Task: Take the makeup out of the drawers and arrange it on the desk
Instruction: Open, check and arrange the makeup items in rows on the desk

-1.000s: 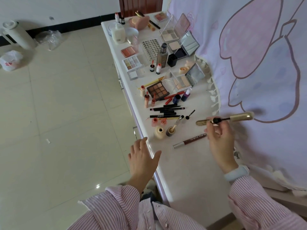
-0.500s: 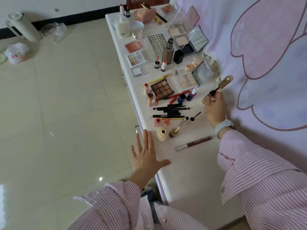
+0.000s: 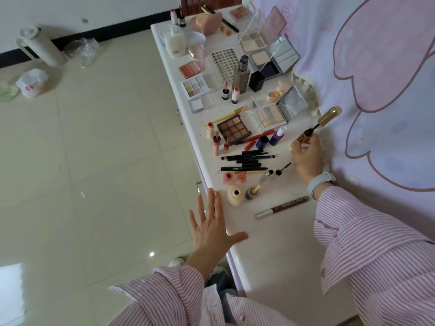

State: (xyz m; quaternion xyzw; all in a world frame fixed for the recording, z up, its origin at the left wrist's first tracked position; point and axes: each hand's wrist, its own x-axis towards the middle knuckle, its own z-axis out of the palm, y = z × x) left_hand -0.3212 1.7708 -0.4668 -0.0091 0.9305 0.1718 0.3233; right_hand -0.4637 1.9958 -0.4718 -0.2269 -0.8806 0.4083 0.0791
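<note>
A long white desk [image 3: 277,250] runs away from me, covered with makeup. My right hand [image 3: 307,155] holds a gold mascara tube with its wand pulled out [image 3: 326,118], above the desk's right edge near the pink curtain. My left hand [image 3: 211,224] is spread flat, fingers apart, over the desk's left edge, holding nothing. Just ahead of it stand a beige bottle [image 3: 235,195] and a small foundation pot [image 3: 251,191]. A burgundy lip pencil [image 3: 282,206] lies close to my right sleeve. Black pencils [image 3: 246,161] lie in a row, with a brown eyeshadow palette [image 3: 234,129] behind them.
Further back are open compacts [image 3: 280,107], a pastel palette [image 3: 196,87], a blush palette [image 3: 190,68], a white lotion bottle [image 3: 174,42] and a clear organiser [image 3: 224,61]. Drawer handles [image 3: 199,187] show on the desk's left side. Plastic bags [image 3: 31,82] and a white bin [image 3: 41,47] stand on the tiled floor.
My right hand has carried the gold mascara away from me, from near the burgundy pencil to beside the purple bottle. My left hand has spread flat at the desk edge.
</note>
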